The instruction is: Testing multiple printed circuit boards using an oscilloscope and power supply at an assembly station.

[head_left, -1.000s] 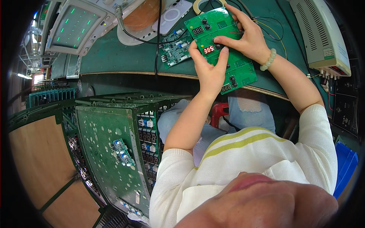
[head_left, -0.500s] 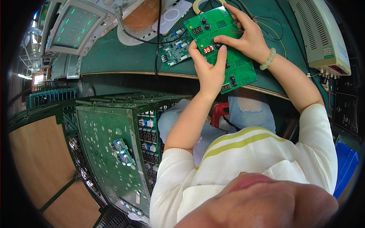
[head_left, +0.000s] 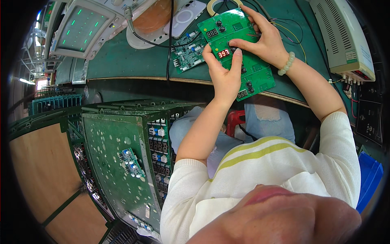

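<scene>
Both your hands grip a green circuit panel [head_left: 252, 63] at the upper centre of the frame, thumbs by its black buttons [head_left: 233, 49].
Your left hand [head_left: 226, 79] pinches the panel's left edge between thumb and fingers; your right hand [head_left: 270, 42] curls its fingers over the top-right edge, thumb reaching inward. Whether either thumb presses, you can't tell from here. A thumb sliding sideways could catch the neighbouring button, since they sit so close; a loosened grip could let the overhanging lower end tip past the bench edge [head_left: 280, 98]. Compared with half a second ago, the red readout [head_left: 223, 53] shows a different figure, while your grip looks unchanged.
</scene>
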The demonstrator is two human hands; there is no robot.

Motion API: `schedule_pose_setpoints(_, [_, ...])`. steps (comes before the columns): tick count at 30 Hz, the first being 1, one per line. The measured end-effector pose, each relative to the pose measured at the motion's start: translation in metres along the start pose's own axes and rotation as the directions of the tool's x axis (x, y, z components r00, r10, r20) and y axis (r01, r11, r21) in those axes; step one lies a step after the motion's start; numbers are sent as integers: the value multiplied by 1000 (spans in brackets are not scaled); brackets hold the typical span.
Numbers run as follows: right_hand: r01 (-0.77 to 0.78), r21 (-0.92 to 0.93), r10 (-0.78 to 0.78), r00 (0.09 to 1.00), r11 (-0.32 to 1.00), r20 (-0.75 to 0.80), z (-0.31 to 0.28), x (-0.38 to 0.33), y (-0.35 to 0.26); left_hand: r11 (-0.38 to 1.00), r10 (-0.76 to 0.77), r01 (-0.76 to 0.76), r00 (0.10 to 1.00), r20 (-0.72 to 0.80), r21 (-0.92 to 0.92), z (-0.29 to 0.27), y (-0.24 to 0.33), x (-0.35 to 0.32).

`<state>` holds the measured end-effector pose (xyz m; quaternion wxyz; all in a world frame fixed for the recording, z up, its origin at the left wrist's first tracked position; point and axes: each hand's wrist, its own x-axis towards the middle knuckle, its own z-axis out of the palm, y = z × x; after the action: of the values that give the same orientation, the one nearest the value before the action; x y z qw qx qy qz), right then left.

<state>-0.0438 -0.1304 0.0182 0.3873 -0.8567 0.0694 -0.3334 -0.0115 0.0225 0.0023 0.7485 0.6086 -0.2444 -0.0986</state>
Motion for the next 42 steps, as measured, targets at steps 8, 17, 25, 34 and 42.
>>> schedule_pose_setpoints(8, [0, 9, 0, 1000, 1000, 1, 0, 1, -1, 998, -5, 4, 1000, -2, -68, 1, -2, 0])
schedule_pose_setpoints(17, [-33, 1, 33, 999, 999, 5, 0, -1, 0, 996, -20, 20, 1000, 2, -88, 2, -1, 0])
schedule_pose_setpoints(25, [11, -31, -12, 999, 999, -33, 1, 2, 3, 999, -2, 1, 1000, -19, -36, 2, -2, 4])
schedule_pose_setpoints(34, [-3, 234, 57, 973, 972, -222, -7, 0, 11, 998, 22, -25, 999, -37, -63, 5, -5, 0])
schedule_pose_setpoints(42, [-124, 138, 131, 990, 983, -43, -28, 5, -7, 996, -11, 6, 999, -52, -94, -5, -13, 6])
